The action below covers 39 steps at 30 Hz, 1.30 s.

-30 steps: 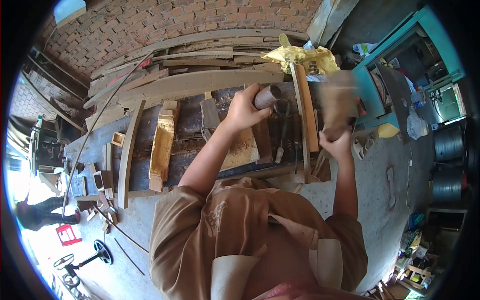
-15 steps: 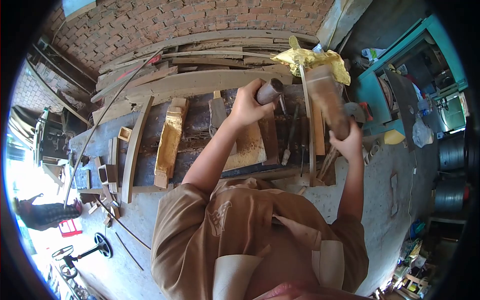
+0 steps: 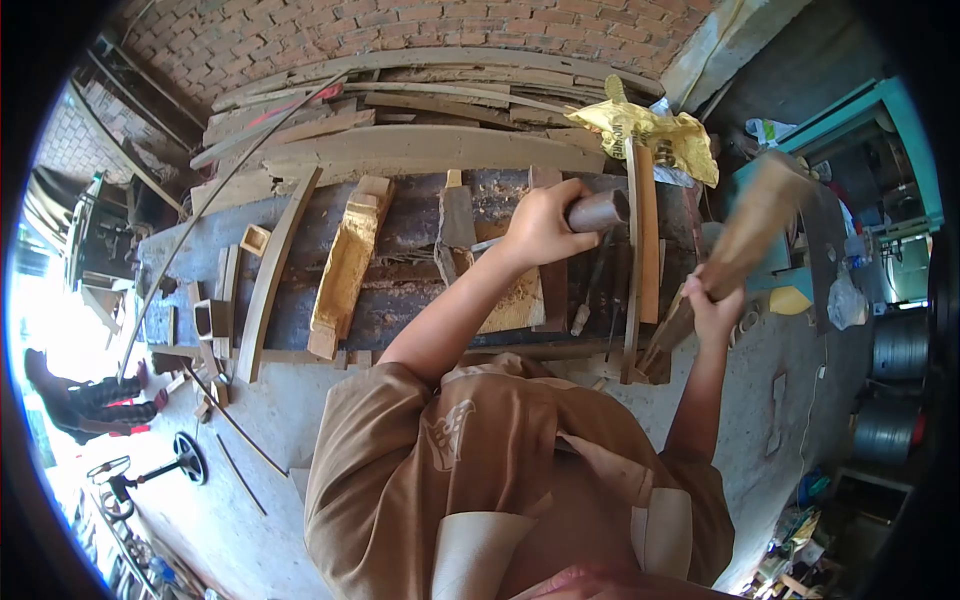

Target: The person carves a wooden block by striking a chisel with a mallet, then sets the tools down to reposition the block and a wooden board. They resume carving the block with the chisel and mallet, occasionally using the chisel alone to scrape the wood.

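Observation:
My left hand (image 3: 545,228) is closed around the thick round handle of a chisel (image 3: 602,210), held tilted over the workbench (image 3: 400,290). Part of its thin metal shaft shows to the left of the fist; its tip cannot be made out. A wooden mallet (image 3: 750,235), smeared by motion, is gripped by its lower end in my right hand (image 3: 715,308) and raised off the bench's right side. Beneath my left forearm lies a board with pale wood chips (image 3: 515,305). Left of it rests a hollowed, yellowish wood block (image 3: 345,270).
Long planks (image 3: 400,145) are stacked behind the bench by the brick wall (image 3: 420,35). A yellow bag (image 3: 650,130) lies at the back right. Upright strips (image 3: 632,260) stand between my hands. Another person (image 3: 85,400) is at the far left. A teal cabinet (image 3: 890,100) stands right.
The mallet has swung outward to the right, away from the chisel. My left hand with the chisel appears shifted right, and the whole view has moved slightly. The person at left has changed posture.

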{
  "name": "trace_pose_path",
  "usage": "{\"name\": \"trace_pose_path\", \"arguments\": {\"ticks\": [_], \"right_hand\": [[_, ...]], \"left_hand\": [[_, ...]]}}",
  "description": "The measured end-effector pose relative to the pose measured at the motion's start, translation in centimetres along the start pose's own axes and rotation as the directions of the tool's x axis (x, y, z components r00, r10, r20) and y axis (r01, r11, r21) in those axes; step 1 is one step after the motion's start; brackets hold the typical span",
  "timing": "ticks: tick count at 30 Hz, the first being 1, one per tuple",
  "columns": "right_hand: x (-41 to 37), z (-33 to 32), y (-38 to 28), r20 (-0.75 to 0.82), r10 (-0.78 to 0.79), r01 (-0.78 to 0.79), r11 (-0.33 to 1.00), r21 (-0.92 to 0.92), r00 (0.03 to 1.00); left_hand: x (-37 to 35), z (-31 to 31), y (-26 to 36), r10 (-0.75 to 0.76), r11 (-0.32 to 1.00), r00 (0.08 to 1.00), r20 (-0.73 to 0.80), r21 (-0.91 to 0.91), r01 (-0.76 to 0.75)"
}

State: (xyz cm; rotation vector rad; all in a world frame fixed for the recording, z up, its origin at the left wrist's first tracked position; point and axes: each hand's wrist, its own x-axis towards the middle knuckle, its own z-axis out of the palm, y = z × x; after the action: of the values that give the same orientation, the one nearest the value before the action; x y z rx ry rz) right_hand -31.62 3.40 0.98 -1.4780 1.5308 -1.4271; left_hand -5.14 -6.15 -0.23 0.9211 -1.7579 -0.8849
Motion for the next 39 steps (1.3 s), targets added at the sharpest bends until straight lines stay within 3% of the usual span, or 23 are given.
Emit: {"name": "trace_pose_path", "arguments": {"ticks": [1,3,4,5,7,11,12,13,15,17,18,21,23,24,25,27,29,30,31,33,35,37,39], "right_hand": [[-0.3,0.9,0.0,0.007,0.007,-0.007,1.000,-0.001,1.000],[-0.9,2.2,0.3,-0.038,-0.094,0.100,0.972,0.214,0.995],[-1.6,2.0,1.5,0.092,-0.072,0.057,0.987,0.150,0.993],[-2.4,1.8,3.0,0.097,0.004,0.013,0.985,-0.175,0.995],[-2.3,2.4,-0.2,0.207,0.028,0.078,0.871,-0.486,0.978],[-2.2,0.8,2.2,0.046,-0.091,0.102,0.894,-0.437,0.995],[-2.2,1.1,2.3,-0.028,-0.042,0.038,0.988,-0.152,0.999],[-2.0,1.5,2.1,-0.086,0.023,-0.010,0.989,0.149,0.996],[-2.3,2.1,2.0,-0.092,-0.026,0.047,0.970,0.239,0.995],[-3.0,1.8,3.0,0.112,0.092,-0.090,0.996,-0.021,0.989],[-2.6,2.1,1.1,0.187,-0.084,0.154,0.902,-0.402,0.979],[-2.4,0.2,0.4,0.110,-0.038,0.088,0.867,-0.491,0.993],[-2.5,-0.6,2.0,0.041,-0.041,0.055,0.885,-0.462,0.998],[-2.5,-0.2,1.7,-0.037,-0.011,0.005,0.985,-0.173,0.999],[-2.4,0.3,1.3,-0.105,0.038,-0.024,0.991,0.134,0.994],[-2.4,1.0,1.3,-0.037,-0.023,0.030,0.983,0.184,0.999],[-2.9,1.4,2.4,0.138,0.062,-0.034,0.979,-0.200,0.988],[-2.4,2.6,-0.9,0.185,-0.003,0.099,0.854,-0.510,0.983],[-2.5,2.4,-0.7,0.186,-0.007,0.102,0.856,-0.507,0.982],[-2.1,1.0,0.7,0.117,-0.071,0.118,0.877,-0.465,0.991],[-2.5,0.3,3.1,0.046,-0.014,0.032,0.911,-0.410,0.999],[-2.6,1.4,2.9,-0.119,0.137,-0.126,0.987,0.100,0.983],[-2.7,2.1,3.0,-0.080,0.107,-0.091,0.979,0.183,0.991]], "left_hand": [[-0.1,0.1,0.2,-0.010,1.000,1.000,-0.002,-0.001,0.010],[0.0,0.3,0.4,-0.020,1.000,1.000,0.016,0.015,0.020],[0.0,0.4,0.4,-0.025,1.000,1.000,0.013,0.014,0.024],[-0.1,0.5,0.4,-0.022,1.000,1.000,0.012,0.013,0.022],[-0.1,0.5,0.4,-0.029,0.998,0.999,0.013,0.061,0.028],[-0.3,0.5,0.3,-0.024,0.998,0.999,0.030,0.053,0.023],[-0.4,0.7,0.4,-0.030,0.998,0.999,0.040,0.049,0.028],[-0.4,0.9,0.5,-0.033,0.998,0.998,0.048,0.045,0.031],[-0.5,1.3,0.5,-0.030,0.997,0.997,0.071,0.077,0.024],[-0.6,1.6,0.4,-0.024,0.994,0.996,0.090,0.108,0.014],[-0.7,1.5,0.4,-0.012,0.991,0.996,0.088,0.133,0.001],[-0.6,1.0,0.4,-0.013,0.991,0.997,0.080,0.136,0.002],[-0.8,0.8,0.4,-0.033,0.994,0.996,0.082,0.111,0.023],[-0.7,0.9,0.4,-0.039,0.994,0.996,0.083,0.109,0.030],[-0.7,1.0,0.4,-0.042,0.994,0.996,0.083,0.107,0.033],[-0.7,1.4,0.4,-0.030,0.993,0.996,0.083,0.119,0.020],[-0.8,1.4,0.3,-0.017,0.991,0.997,0.078,0.132,0.007],[-0.9,1.2,0.2,-0.019,0.987,0.996,0.084,0.159,0.006],[-0.9,1.0,0.2,-0.022,0.982,0.996,0.090,0.188,0.005],[-0.8,0.6,0.3,-0.004,0.988,0.998,0.068,0.152,-0.007],[-1.2,0.4,0.3,-0.001,0.994,0.999,0.053,0.111,-0.005],[-1.1,0.4,0.3,-0.010,0.994,0.999,0.042,0.111,0.005],[-1.1,0.7,0.4,0.002,0.991,0.999,0.045,0.130,-0.008]]}}
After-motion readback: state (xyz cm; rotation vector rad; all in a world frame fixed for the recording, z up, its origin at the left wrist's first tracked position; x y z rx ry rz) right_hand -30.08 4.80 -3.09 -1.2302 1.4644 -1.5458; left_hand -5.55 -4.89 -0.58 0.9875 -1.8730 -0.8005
